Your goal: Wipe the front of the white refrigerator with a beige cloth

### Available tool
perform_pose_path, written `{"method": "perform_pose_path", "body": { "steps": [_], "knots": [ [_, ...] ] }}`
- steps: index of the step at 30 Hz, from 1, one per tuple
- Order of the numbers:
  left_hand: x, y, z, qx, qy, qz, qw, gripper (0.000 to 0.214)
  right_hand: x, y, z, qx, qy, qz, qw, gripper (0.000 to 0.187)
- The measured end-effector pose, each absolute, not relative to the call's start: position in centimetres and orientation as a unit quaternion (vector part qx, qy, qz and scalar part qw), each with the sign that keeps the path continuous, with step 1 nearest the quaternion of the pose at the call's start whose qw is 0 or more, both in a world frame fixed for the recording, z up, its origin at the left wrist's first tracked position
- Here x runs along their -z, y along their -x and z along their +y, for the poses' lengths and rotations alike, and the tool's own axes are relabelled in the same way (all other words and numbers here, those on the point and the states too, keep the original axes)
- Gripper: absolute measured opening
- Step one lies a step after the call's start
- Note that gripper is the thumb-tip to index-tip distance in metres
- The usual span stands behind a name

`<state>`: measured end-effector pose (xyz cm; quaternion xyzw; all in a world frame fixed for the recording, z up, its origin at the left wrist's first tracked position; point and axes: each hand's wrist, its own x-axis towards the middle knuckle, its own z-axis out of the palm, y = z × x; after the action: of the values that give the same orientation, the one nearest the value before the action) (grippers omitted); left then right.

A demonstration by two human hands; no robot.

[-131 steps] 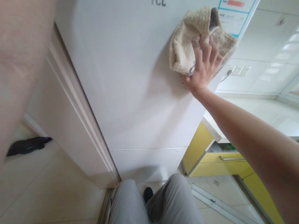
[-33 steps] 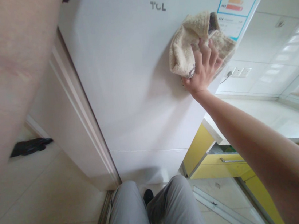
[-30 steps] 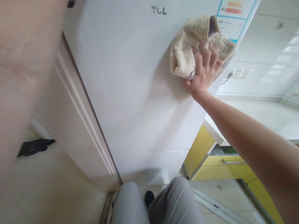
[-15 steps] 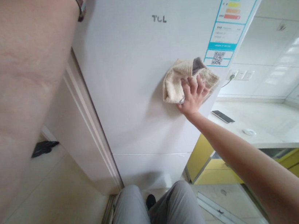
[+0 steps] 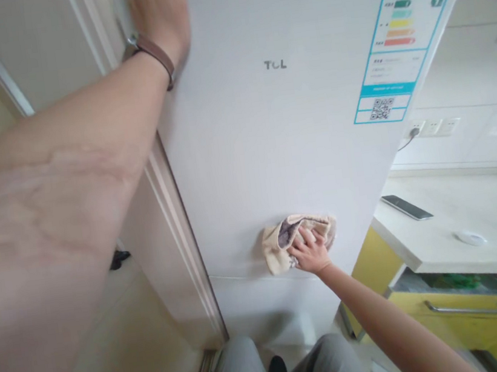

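A beige cloth (image 5: 276, 255) with a grey inner side is bunched under my right hand (image 5: 312, 252). My right hand presses it against the lower part of a white refrigerator door (image 5: 235, 151), just above a horizontal seam; the fingers are bent over the folds. The door carries a TCL logo (image 5: 275, 64) and a blue-and-white energy label (image 5: 407, 37) at its upper right. High on the door's left edge rests my left hand (image 5: 159, 14), with a brown-strapped watch (image 5: 155, 55) on the wrist. Its fingers are mostly cut off by the top of the view.
Right of the refrigerator runs a white counter (image 5: 453, 208) bearing a phone (image 5: 407, 207) and a small white round object (image 5: 470, 237). Below it are yellow drawers (image 5: 458, 317). A plug sits in the wall sockets (image 5: 433, 127). A door frame (image 5: 162, 191) stands close on the left.
My right hand has slid the cloth down the door, from beside the label to near the seam. The view has shifted, so more of my left hand shows at the door's edge.
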<state>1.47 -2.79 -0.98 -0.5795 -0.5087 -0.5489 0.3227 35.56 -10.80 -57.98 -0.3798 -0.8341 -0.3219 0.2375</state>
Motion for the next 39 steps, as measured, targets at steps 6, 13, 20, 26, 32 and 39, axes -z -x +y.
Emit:
{"method": "perform_pose_path", "body": {
  "steps": [6, 13, 20, 26, 32, 39],
  "knots": [
    [4.0, -2.8, -5.0, 0.528, 0.581, -0.514, 0.345, 0.035, 64.1, -34.4, -10.8, 0.436, 0.159, -0.855, 0.232, 0.039],
    [4.1, -2.2, -5.1, 0.559, 0.617, -0.444, 0.332, 0.047, 54.0, -35.1, -9.7, 0.496, 0.051, -0.852, 0.157, 0.017],
    [4.2, -2.1, -5.3, 0.555, 0.628, -0.437, 0.326, 0.044, 29.5, -35.3, -10.1, 0.511, 0.231, -0.805, 0.194, 0.054],
    [3.9, -1.9, -5.2, 0.553, 0.643, -0.432, 0.307, 0.044, 12.1, -31.0, -9.7, 0.509, 0.35, -0.729, 0.294, 0.076],
    [3.6, -1.9, -5.6, 0.543, 0.648, -0.451, 0.285, 0.039, 9.3, -26.9, -8.5, 0.506, 0.395, -0.658, 0.394, 0.074],
    [3.6, -2.1, -6.5, 0.52, 0.635, -0.463, 0.335, 0.039, 11.7, -26.4, -7.3, 0.522, 0.399, -0.63, 0.414, 0.073]
  ]
}}
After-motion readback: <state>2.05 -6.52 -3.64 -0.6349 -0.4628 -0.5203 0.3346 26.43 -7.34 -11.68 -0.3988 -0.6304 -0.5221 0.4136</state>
